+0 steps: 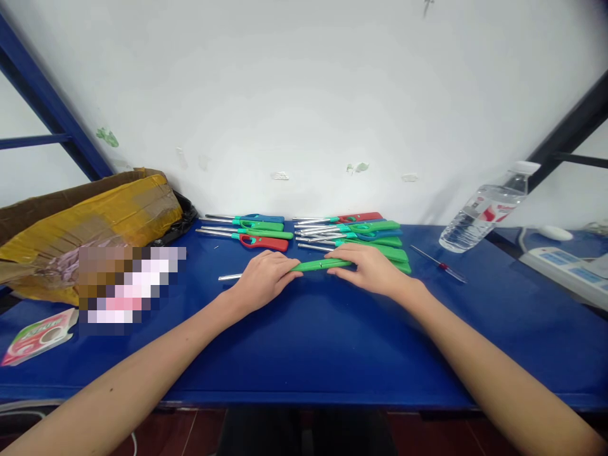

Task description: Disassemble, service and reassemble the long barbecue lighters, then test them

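Together, left hand point(266, 277) at nine o'clock, right hand point(369, 267) at three, we grip a half-hidden green lighter point(314, 266), perhaps for steadiness.

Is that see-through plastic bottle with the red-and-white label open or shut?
Shut: a round white cap covers the top of the see-through plastic bottle. How tightly, I cannot tell.

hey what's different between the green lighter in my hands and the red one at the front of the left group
The held lighter has a green handle, the red lighter a red one. The held lighter is in the left hand and right hand; the red lighter lies on the blue table. Both have slim silver tubes pointing toward picture left.
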The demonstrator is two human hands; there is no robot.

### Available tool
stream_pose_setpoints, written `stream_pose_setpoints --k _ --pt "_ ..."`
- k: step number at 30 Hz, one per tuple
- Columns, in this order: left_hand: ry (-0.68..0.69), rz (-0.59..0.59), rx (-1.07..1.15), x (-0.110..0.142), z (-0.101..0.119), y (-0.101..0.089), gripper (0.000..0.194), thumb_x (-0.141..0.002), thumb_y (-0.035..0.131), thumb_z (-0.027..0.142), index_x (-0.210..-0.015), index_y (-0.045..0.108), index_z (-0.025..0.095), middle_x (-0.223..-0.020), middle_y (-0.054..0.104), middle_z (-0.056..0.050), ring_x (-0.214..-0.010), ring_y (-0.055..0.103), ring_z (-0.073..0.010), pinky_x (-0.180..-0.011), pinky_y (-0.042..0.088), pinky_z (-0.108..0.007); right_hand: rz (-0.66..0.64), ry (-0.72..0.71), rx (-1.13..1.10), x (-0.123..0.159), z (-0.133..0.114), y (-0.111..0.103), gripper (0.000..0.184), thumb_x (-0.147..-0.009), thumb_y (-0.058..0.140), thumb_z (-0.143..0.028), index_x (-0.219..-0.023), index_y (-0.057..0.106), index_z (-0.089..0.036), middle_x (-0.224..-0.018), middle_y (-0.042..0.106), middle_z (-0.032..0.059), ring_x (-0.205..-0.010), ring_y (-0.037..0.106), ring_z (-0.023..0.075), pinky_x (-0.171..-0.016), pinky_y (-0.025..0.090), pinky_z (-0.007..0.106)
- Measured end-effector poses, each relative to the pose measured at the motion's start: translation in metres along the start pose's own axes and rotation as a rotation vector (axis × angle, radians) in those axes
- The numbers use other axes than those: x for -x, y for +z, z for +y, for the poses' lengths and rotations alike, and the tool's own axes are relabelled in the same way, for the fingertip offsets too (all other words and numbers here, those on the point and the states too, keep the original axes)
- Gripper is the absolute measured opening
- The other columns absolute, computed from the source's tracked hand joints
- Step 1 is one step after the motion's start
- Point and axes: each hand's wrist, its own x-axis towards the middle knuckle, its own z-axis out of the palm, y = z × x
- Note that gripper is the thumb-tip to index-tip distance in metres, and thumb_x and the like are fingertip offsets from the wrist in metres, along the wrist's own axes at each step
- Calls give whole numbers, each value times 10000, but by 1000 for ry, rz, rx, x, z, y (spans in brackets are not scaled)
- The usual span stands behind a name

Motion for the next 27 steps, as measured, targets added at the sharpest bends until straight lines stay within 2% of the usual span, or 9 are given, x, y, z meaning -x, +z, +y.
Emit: stream_pose_setpoints --k 10,18,23,27 --pt "19 -18 -6 0 -4 -2 301 -1016 424 392 -1056 652 199 -936 722 -56 -909 660 -205 -857 454 -330 -13 4 65 2 0 2 296 -928 565 -447 -1061 736 -247 -919 757 68 -797 687 214 -711 480 307" --pt "60 45 4 -1 -8 -7 315 -1011 433 392 -1060 653 170 -960 721 -72 -892 656 -213 -832 468 -330 57 61 22 1 3 -6 426 -849 671 -465 -1201 684 -226 -1075 749 68 -936 700 253 -827 526 363" --pt "63 55 -1 0 -12 -9 318 -1012 425 398 -1048 661 188 -956 713 -72 -887 651 -209 -817 469 -320 -19 48 35 0 5 -15 344 -879 630 -469 -1083 727 -210 -964 758 67 -813 693 231 -721 503 331" --pt "67 40 37 -1 -16 -12 316 -1009 434 389 -1065 663 179 -958 706 -78 -896 646 -213 -833 470 -330 -32 20 9 0 3 -14 307 -910 591 -456 -1019 736 -208 -905 748 60 -765 668 204 -680 460 295"
